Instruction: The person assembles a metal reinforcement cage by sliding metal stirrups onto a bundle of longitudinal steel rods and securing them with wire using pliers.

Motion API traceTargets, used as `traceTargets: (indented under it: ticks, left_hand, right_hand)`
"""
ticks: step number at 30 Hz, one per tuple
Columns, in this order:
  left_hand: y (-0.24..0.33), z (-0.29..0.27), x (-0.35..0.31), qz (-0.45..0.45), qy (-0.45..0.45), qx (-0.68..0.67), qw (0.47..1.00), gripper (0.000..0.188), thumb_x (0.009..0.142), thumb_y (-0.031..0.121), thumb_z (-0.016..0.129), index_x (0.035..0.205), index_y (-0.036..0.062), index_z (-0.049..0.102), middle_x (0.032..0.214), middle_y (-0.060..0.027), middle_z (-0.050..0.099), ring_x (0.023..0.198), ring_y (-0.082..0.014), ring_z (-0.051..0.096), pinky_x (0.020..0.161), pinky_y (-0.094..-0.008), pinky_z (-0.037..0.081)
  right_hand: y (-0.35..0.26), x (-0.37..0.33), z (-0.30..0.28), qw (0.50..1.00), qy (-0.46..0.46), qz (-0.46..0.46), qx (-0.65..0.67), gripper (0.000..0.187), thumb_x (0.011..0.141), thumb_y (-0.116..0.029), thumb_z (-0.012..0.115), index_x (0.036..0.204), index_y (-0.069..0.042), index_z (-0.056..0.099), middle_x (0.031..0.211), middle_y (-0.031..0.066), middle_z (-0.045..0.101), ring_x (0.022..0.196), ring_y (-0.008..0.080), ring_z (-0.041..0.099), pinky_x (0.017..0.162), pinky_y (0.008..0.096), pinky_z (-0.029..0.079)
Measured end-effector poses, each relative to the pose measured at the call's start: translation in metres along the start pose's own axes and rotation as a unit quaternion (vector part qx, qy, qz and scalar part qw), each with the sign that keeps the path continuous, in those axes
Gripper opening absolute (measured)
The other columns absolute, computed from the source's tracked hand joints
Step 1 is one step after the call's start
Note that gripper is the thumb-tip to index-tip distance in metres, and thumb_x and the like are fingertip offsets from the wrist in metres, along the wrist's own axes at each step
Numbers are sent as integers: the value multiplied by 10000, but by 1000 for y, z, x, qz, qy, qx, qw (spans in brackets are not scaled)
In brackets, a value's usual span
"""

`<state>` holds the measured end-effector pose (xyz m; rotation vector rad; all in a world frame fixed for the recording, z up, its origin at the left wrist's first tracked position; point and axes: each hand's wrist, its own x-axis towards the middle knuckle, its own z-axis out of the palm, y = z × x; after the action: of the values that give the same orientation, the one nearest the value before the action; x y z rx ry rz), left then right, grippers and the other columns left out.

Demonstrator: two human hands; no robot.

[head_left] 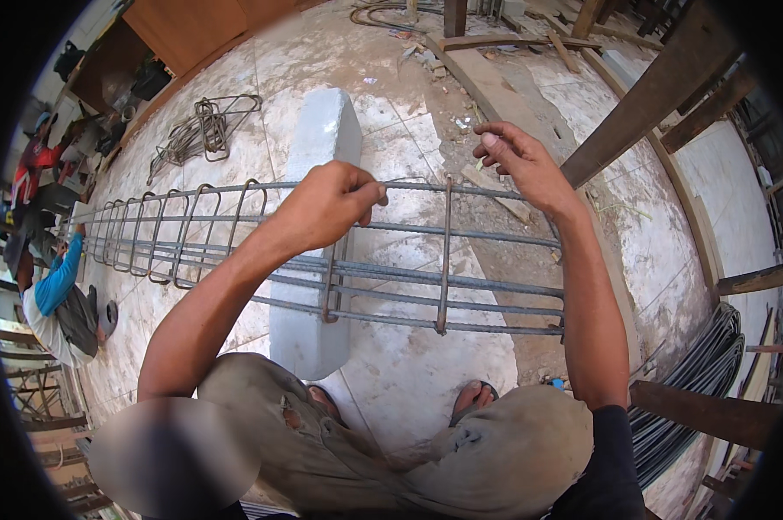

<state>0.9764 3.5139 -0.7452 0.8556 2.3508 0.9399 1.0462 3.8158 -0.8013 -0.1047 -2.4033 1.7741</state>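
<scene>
The long grey steel rebar cage (pixel 322 260), built of lengthwise bars held by rectangular stirrups, is laid across the view in front of the person, propped on a pale concrete block (pixel 318 234) that stands on the tiled floor (pixel 409 364). Its long axis runs from the person's far left, where the closely spaced stirrups recede toward a co-worker in a blue sleeve (pixel 58 277), to the right, where the bar ends are seen just below the right forearm. The cage is thus set crosswise to the body, at about knee height above the sandalled feet.

The left hand (pixel 326 204) is closed on the top bar, with the fingertips pinching what appears to be a thin tie wire (pixel 409 182) at the point where a stirrup (pixel 445 260) is crossed. This hand is the nearer one to the joint. The right hand (pixel 517 156) is held above and beyond the top bar, loosely curled, with fingers half bent; whether a wire end is pinched in it cannot be told. The joint lies between the two hands, slightly closer to the left.

Loose bent stirrups (pixel 205 130) are heaped on the floor beyond the cage, and a bundle of dark bars (pixel 695 381) is stacked at the right.
</scene>
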Motion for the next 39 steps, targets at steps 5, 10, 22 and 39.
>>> traceTargets:
  ticks: [5,10,22,39]
  left_hand:
    - [-49,28,17,-43,-38,69,996,353,1008,250,556,1015,-41,755,724,-74,719,589,-127,602,564,-320,476]
    - [-53,52,33,-112,-39,-58,991,370,992,221,539,1048,-92,728,751,-122,734,502,-170,631,472,-319,484]
    - [-57,72,41,-283,-35,-389,876,336,1044,200,499,1248,-23,646,1007,-120,742,740,-136,705,520,-226,493]
    - [-49,95,50,-266,8,-466,844,365,1073,201,480,1322,-51,565,1109,-158,730,828,-166,718,556,-227,534]
  right_hand:
    - [69,21,20,977,-92,-16,-193,403,1066,-346,567,1257,-14,693,1117,73,732,998,206,642,913,373,503]
    - [76,34,32,962,-146,56,-223,390,1064,-341,577,1185,2,718,957,55,729,884,179,634,842,358,514]
    - [94,45,36,972,-152,86,-158,368,996,-346,618,998,1,740,840,63,693,789,166,599,754,356,500]
    - [68,32,51,947,-81,90,-296,477,891,-394,576,1048,24,744,898,217,728,850,338,693,813,444,515]
